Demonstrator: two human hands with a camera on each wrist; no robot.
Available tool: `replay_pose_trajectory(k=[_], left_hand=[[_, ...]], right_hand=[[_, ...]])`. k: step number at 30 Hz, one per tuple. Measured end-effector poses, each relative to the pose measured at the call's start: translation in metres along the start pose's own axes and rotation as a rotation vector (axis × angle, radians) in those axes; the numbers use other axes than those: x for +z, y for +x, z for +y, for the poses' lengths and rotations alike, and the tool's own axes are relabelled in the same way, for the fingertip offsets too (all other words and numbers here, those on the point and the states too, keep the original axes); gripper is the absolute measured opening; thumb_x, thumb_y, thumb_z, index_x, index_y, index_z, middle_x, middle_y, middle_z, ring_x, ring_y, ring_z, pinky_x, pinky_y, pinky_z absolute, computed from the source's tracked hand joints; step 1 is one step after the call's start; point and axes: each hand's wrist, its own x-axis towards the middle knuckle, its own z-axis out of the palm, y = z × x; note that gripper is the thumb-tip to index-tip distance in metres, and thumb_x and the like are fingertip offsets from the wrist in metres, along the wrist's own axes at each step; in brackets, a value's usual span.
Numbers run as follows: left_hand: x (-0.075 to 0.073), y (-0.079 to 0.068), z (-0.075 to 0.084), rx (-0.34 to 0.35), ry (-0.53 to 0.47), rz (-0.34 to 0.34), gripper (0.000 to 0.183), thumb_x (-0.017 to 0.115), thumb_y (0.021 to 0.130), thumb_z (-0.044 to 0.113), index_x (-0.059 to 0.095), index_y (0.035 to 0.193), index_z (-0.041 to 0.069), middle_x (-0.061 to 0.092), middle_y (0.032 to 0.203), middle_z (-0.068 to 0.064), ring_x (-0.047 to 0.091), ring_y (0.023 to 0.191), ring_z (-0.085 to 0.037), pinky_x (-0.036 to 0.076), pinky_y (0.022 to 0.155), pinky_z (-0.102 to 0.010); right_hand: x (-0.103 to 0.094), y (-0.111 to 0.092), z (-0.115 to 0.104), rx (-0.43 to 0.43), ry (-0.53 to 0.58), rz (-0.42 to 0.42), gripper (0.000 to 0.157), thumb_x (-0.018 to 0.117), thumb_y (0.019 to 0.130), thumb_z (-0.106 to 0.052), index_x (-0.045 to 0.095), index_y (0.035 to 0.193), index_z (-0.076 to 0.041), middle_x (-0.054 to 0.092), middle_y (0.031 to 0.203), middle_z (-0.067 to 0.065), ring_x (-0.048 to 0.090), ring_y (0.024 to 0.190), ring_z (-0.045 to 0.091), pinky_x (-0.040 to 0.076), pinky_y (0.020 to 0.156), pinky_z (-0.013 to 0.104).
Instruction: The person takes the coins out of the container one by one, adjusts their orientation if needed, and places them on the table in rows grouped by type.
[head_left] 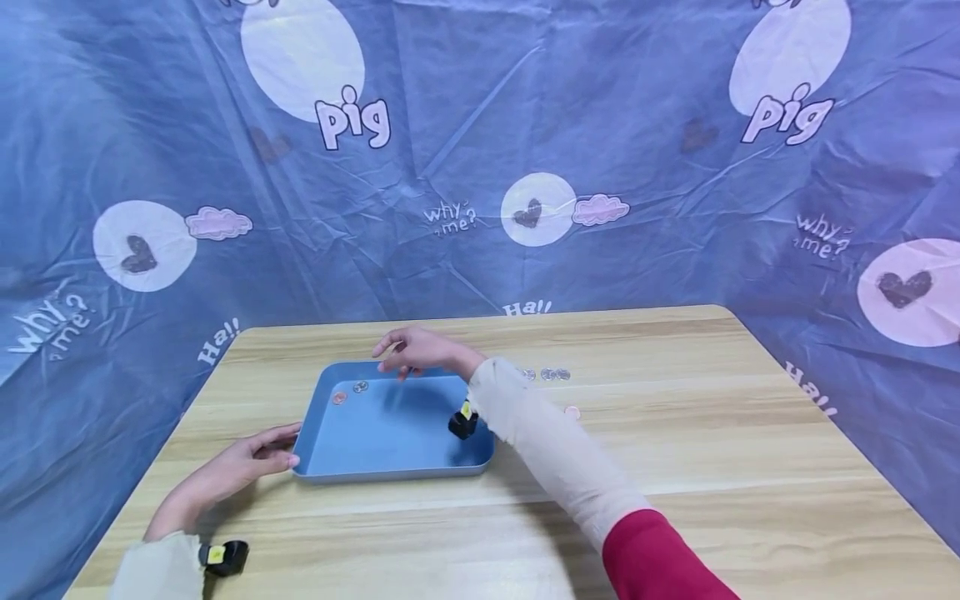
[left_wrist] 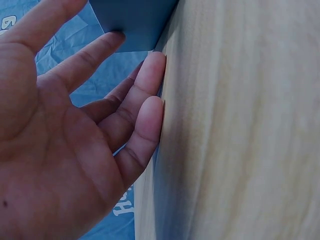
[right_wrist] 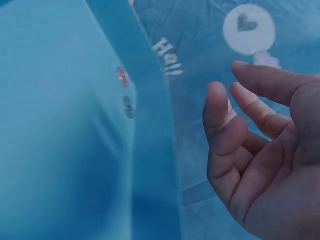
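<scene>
A shallow blue tray (head_left: 390,477) lies on the table with one coppery coin (head_left: 339,398) and some silver coins (head_left: 361,387) near its far left corner. My left hand (head_left: 251,460) is at the tray's front left corner, thumb and a finger at the wall. In the left wrist view its other fingers (left_wrist: 150,75) lie loosely bent against the wooden surface. Over the tray's far side hovers my right hand (head_left: 422,350), its fingers loosely bent. The right wrist view shows nothing between that hand's fingers (right_wrist: 225,145).
Several silver coins (head_left: 555,375) lie on the wooden table (head_left: 720,433) right of the tray, partly behind the right sleeve (head_left: 555,450). A pinkish coin (head_left: 572,412) is nearer. A blue printed cloth (head_left: 465,125) hangs around the table's back and sides.
</scene>
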Motion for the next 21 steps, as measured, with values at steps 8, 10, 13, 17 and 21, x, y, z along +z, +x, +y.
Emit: replay_pose_trajectory(k=[8,10,13,17,21], left_hand=[[-0.001,0.000,-0.002,-0.006,-0.013,-0.011,0.070,0.060,0.096,0.029,0.029,0.149,-0.004,0.034,0.149,-0.030,0.053,0.123,-0.036,0.043,0.086,-0.013],[-0.001,0.001,-0.001,-0.011,-0.008,-0.009,0.070,0.060,0.096,0.030,0.030,0.149,-0.004,0.035,0.149,-0.029,0.053,0.124,-0.035,0.042,0.086,-0.013],[-0.001,0.002,0.000,-0.009,-0.001,-0.012,0.070,0.060,0.096,0.031,0.030,0.149,-0.003,0.035,0.149,-0.029,0.053,0.124,-0.035,0.043,0.087,-0.014],[-0.002,0.002,0.000,0.002,-0.012,-0.026,0.070,0.059,0.096,0.029,0.028,0.149,-0.005,0.034,0.149,-0.031,0.052,0.124,-0.037,0.044,0.086,-0.015],[-0.002,0.002,0.000,-0.004,-0.011,-0.020,0.070,0.060,0.096,0.029,0.029,0.149,-0.003,0.034,0.150,-0.029,0.052,0.124,-0.037,0.044,0.087,-0.016]], right_hand=[[0.028,0.027,0.018,0.037,0.089,-0.008,0.041,0.061,0.096,-0.018,0.054,0.135,-0.008,0.066,0.117,0.021,0.062,0.065,0.018,0.044,0.057,0.028],[0.034,0.032,0.022,0.039,0.100,-0.009,0.040,0.060,0.096,-0.018,0.055,0.135,-0.009,0.068,0.114,0.019,0.062,0.063,0.017,0.045,0.056,0.027],[0.041,0.038,0.028,0.056,0.078,-0.012,0.038,0.060,0.096,-0.019,0.056,0.133,-0.012,0.069,0.106,0.015,0.062,0.063,0.015,0.046,0.054,0.026],[0.047,0.041,0.029,0.068,-0.010,-0.045,0.040,0.060,0.096,-0.017,0.054,0.135,-0.012,0.068,0.098,0.008,0.061,0.062,0.014,0.048,0.054,0.025],[0.051,0.043,0.029,0.077,-0.061,-0.044,0.041,0.060,0.096,-0.016,0.053,0.136,-0.012,0.067,0.088,0.005,0.060,0.061,0.014,0.046,0.053,0.024]])
